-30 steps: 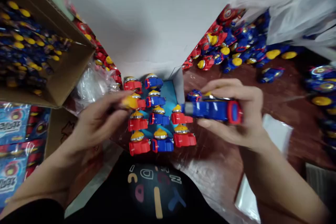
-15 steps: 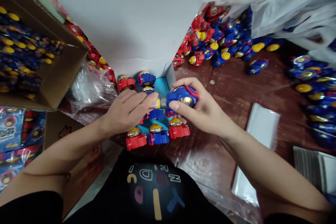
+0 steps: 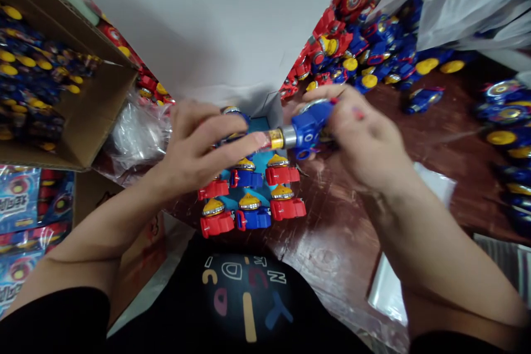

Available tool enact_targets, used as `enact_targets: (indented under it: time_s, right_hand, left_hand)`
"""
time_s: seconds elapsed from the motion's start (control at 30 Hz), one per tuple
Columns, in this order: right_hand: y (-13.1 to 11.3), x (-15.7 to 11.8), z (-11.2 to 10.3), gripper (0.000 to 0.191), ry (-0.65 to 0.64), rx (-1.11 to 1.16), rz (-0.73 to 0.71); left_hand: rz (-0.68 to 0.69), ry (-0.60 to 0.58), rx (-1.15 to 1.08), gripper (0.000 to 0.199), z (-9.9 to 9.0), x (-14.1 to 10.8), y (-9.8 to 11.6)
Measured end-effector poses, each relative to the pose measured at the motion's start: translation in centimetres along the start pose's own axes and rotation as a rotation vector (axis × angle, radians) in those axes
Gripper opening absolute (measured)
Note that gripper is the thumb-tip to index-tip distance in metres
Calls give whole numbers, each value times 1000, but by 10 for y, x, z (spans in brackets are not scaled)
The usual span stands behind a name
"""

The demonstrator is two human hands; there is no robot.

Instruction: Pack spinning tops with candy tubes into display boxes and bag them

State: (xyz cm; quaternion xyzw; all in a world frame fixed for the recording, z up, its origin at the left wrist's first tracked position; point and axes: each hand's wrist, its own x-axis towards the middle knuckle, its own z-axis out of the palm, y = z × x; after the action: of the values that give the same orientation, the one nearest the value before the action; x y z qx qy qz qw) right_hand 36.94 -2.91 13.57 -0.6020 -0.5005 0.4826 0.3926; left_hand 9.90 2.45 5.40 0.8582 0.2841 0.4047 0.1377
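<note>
My right hand [image 3: 360,133] is closed around a blue toy [image 3: 309,127] with a silver collar and a yellow, partly clear tube that points left. The fingertips of my left hand [image 3: 203,146] are pressed on the end of that tube. Beneath both hands, red toys [image 3: 288,208] and blue toys [image 3: 253,218] with yellow tops stand in rows in a blue-lined box [image 3: 269,110]. My left hand hides some of the toys at the back.
A tall white flap [image 3: 232,27] rises behind the box. Loose red and blue toys [image 3: 381,44] lie at the back right. A carton [image 3: 112,110] of blue toys stands left, above packaged toys [image 3: 19,204]. Clear plastic sleeves [image 3: 390,287] lie at the right.
My right hand has moved up and right with the blue toy, turning it and bringing its tube into view. My left hand has shifted slightly up, fingers still at the tube.
</note>
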Motion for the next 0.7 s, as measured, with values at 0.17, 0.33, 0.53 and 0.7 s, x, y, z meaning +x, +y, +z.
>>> enact_targets:
  time_s: [0.17, 0.33, 0.53, 0.7]
  right_hand:
    - [8, 40, -10, 75, 128, -836, -493]
    - [38, 72, 15, 63, -134, -1180, -499]
    - [42, 74, 27, 56, -284, -1248, -676]
    - [70, 90, 36, 48, -164, -1307, -758]
  left_hand:
    - [-28, -159, 45, 49, 21, 10, -22]
    - [-149, -245, 75, 39, 37, 9, -22]
    - [-165, -209, 84, 40, 30, 0, -8]
    - [-424, 248, 411, 64, -1, -16, -37]
